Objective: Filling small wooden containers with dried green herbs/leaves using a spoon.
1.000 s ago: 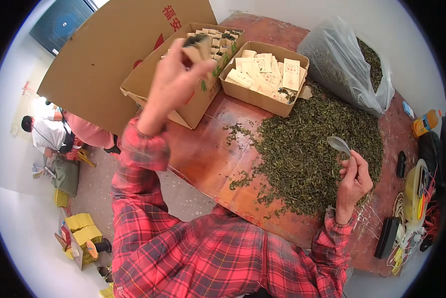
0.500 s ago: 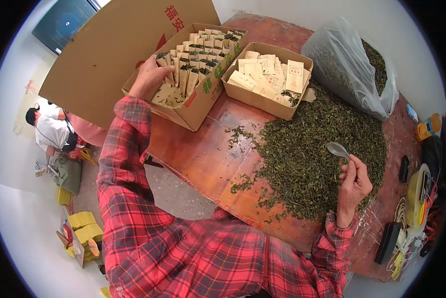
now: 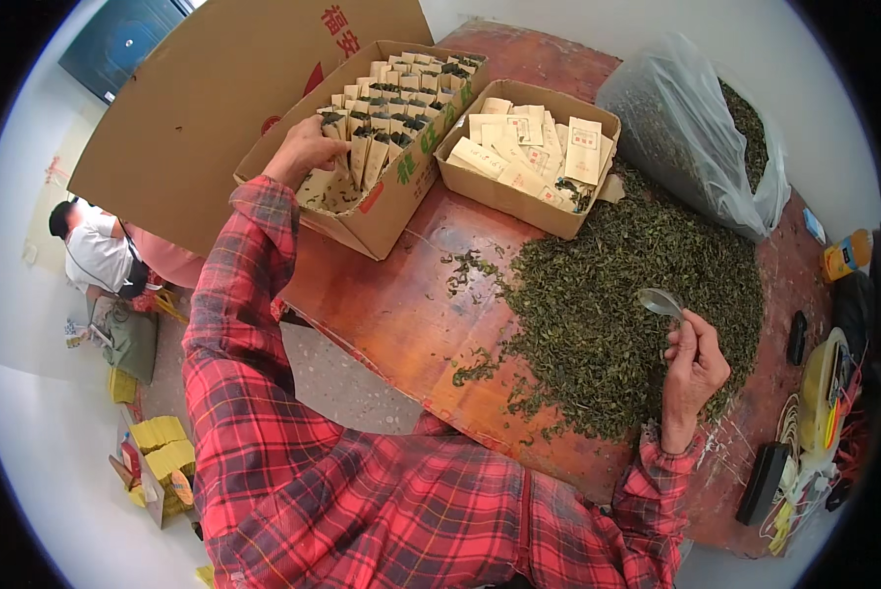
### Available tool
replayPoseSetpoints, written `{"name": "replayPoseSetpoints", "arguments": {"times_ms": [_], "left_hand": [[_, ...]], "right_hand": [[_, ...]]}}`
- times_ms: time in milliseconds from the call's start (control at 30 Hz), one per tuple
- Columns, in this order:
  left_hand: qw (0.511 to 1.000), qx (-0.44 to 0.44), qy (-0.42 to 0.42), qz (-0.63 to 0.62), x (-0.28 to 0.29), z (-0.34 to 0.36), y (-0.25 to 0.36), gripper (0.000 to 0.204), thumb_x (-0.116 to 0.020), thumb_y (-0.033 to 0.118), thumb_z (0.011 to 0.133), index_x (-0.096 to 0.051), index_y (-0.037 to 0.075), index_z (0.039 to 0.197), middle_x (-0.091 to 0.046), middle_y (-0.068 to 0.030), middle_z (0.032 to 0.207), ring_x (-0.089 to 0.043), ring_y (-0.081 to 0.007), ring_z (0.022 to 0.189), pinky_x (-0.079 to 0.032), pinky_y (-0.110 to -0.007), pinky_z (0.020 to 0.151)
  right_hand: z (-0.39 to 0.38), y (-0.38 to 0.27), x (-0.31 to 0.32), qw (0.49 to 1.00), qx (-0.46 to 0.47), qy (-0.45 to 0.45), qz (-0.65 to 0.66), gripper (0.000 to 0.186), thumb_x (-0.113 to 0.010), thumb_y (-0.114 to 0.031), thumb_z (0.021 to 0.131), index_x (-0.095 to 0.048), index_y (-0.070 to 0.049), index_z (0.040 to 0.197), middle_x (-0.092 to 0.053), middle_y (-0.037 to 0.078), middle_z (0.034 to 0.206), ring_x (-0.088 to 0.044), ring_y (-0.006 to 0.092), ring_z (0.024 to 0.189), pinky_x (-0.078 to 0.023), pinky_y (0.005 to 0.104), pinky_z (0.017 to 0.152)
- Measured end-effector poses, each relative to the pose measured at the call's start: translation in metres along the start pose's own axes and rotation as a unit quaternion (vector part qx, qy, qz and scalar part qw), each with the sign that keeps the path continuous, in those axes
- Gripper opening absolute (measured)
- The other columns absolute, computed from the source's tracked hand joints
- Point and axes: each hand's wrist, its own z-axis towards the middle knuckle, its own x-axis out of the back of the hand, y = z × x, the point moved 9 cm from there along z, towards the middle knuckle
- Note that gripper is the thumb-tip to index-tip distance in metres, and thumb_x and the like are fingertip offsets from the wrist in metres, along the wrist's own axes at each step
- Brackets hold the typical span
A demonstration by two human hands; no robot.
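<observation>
My left hand [image 3: 301,152] reaches into the long cardboard box [image 3: 382,226] at the upper middle, fingers closed on a paper packet of dried leaves [image 3: 332,126] beside rows of upright, open packets [image 3: 391,103] with dark leaves at their tops. My right hand [image 3: 694,368] grips a clear plastic spoon [image 3: 661,301] over the broad pile of dried leaves [image 3: 598,314] on the red-brown tabletop [image 3: 372,304]. A smaller box [image 3: 499,201] to the right of the long one holds many loose flat paper packets [image 3: 519,162].
A leaf-filled plastic bag [image 3: 676,128] stands at back right, near a bottle [image 3: 843,255] and cluttered small items along the right edge. A big cardboard panel [image 3: 146,167] rises at left. Beyond it are a person in white [image 3: 102,250] and yellow bundles [image 3: 165,456] on the floor.
My left hand has lowered the packet from in the air down among the rows in the long box and still holds it. The right hand with the spoon has barely moved.
</observation>
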Motion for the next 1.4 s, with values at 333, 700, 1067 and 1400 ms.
{"name": "replayPoseSetpoints", "arguments": {"times_ms": [333,700,1067,1400], "left_hand": [[0.999,-0.016,0.006,-0.036,-0.004,0.004,-0.003,0.045,-0.084,0.014,0.079,-0.064,-0.009,0.112,-0.073,-0.0125,0.092,-0.074,-0.0169,0.076,-0.061,-0.029,0.064],[0.997,-0.045,0.007,-0.066,-0.001,0.002,-0.013,0.056,-0.083,0.009,0.079,-0.060,-0.012,0.126,-0.073,-0.0169,0.100,-0.074,-0.0189,0.080,-0.061,-0.031,0.068],[0.918,-0.384,0.020,0.097,-0.038,-0.108,0.194,0.041,-0.076,0.014,0.085,-0.065,-0.002,0.120,-0.074,-0.0233,0.106,-0.071,-0.0430,0.099,-0.056,-0.049,0.085],[0.928,-0.353,-0.037,0.111,-0.199,-0.050,0.285,0.059,-0.075,0.032,0.087,-0.057,-0.006,0.127,-0.071,-0.0319,0.109,-0.067,-0.0479,0.108,-0.052,-0.053,0.094]], "right_hand": [[-0.001,0.003,-0.005,1.000,0.002,-0.014,0.003,0.019,-0.060,-0.007,0.105,-0.074,0.000,0.115,-0.068,0.003,0.077,-0.057,0.0049,0.060,-0.045,0.0213,0.053],[-0.001,0.002,-0.006,1.000,-0.003,-0.009,0.001,0.018,-0.061,-0.006,0.104,-0.074,0.000,0.115,-0.068,0.002,0.076,-0.058,0.0048,0.061,-0.045,0.0210,0.053],[0.002,-0.006,-0.008,1.000,0.003,-0.015,-0.001,0.017,-0.062,-0.002,0.102,-0.074,0.000,0.113,-0.070,0.003,0.076,-0.059,0.0046,0.060,-0.047,0.0200,0.054],[0.000,-0.012,-0.007,0.999,0.042,-0.001,-0.007,0.013,-0.064,-0.001,0.100,-0.074,0.000,0.109,-0.071,0.004,0.073,-0.062,0.0060,0.058,-0.046,0.0214,0.052]]}}
